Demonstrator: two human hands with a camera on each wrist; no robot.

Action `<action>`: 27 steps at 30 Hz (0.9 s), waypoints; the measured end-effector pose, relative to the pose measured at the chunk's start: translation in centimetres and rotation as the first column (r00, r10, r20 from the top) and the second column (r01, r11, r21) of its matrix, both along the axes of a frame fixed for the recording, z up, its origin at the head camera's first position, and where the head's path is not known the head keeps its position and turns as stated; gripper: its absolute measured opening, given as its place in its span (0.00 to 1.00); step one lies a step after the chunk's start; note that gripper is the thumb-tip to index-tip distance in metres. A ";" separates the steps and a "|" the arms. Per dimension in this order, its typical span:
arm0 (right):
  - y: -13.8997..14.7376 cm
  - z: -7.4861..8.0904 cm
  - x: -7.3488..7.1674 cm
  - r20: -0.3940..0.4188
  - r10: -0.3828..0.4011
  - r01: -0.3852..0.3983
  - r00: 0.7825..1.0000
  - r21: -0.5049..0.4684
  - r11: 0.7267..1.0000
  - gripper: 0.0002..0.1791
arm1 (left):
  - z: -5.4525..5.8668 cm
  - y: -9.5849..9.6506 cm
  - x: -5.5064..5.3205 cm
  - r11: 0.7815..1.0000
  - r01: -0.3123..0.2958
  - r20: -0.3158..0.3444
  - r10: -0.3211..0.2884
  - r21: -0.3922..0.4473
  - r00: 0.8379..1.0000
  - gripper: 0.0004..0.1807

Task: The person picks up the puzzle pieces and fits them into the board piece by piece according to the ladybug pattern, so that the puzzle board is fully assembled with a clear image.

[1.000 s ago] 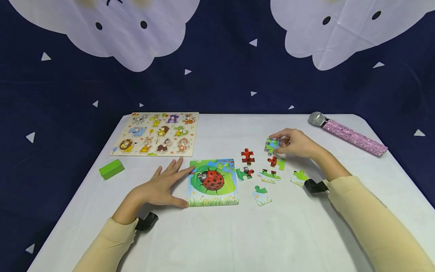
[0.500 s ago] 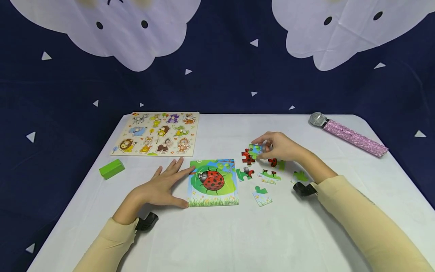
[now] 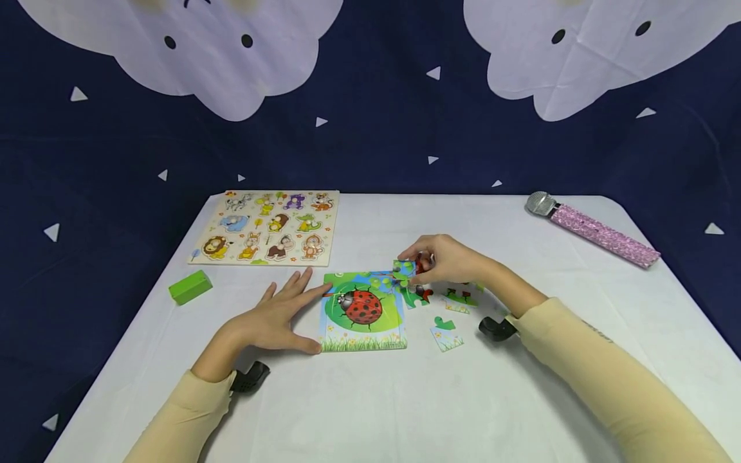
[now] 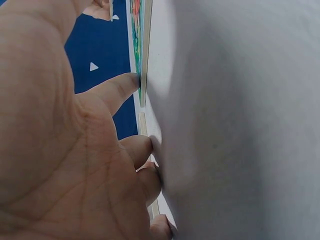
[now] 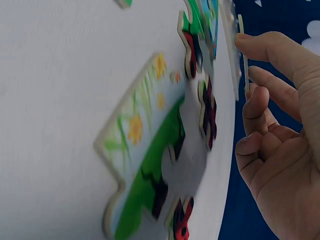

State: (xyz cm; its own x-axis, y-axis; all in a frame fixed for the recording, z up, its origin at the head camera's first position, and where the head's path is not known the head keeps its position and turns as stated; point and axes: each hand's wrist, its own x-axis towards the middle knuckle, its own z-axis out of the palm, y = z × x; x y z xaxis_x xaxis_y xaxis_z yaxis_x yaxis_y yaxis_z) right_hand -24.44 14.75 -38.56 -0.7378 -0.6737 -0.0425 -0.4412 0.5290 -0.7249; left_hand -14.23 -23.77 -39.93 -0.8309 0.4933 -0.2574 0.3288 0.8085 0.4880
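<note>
A square ladybug puzzle board (image 3: 361,315) lies flat before the person. The left hand (image 3: 269,316), fingers spread and straight, touches its left edge with thumb and index finger; the left wrist view shows a fingertip (image 4: 132,80) on that edge. Between thumb and fingers, the right hand (image 3: 448,259) pinches a blue and green puzzle piece (image 3: 403,270) above the board's upper right corner. From the right wrist camera the held piece (image 5: 244,55) appears edge-on. Loose pieces lie right of the board: a flowered edge piece (image 3: 459,299), a flowered corner piece (image 3: 446,334) and others partly hidden by the hand.
An animal peg puzzle board (image 3: 269,228) lies at the back left, with a green block (image 3: 191,287) in front of it. A pink glittery microphone (image 3: 602,233) rests at the back right. Behind the white table (image 3: 370,411) hangs a dark blue cloth.
My right hand has carried the blue and green puzzle piece leftward, from above the loose pieces to the ladybug board's upper right corner. My left hand has stayed in place.
</note>
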 end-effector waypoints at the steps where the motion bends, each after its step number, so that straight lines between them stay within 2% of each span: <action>1: -0.3 0.0 0.0 0.004 0.009 -0.009 1.000 -0.002 1.000 0.27 | 0.0 0.0 0.0 1.000 0.000 0.000 0.000 0.002 1.000 0.63; 10: -2.4 -0.4 0.3 0.062 0.058 -0.059 0.996 0.018 0.998 0.24 | 0.0 0.0 -0.1 1.000 -0.001 -0.001 0.001 0.007 1.000 0.63; 27: -4.5 -0.4 0.2 0.012 0.128 -0.128 0.992 0.112 0.985 0.23 | -0.1 0.0 -0.2 1.000 0.000 -0.004 0.000 0.003 1.000 0.63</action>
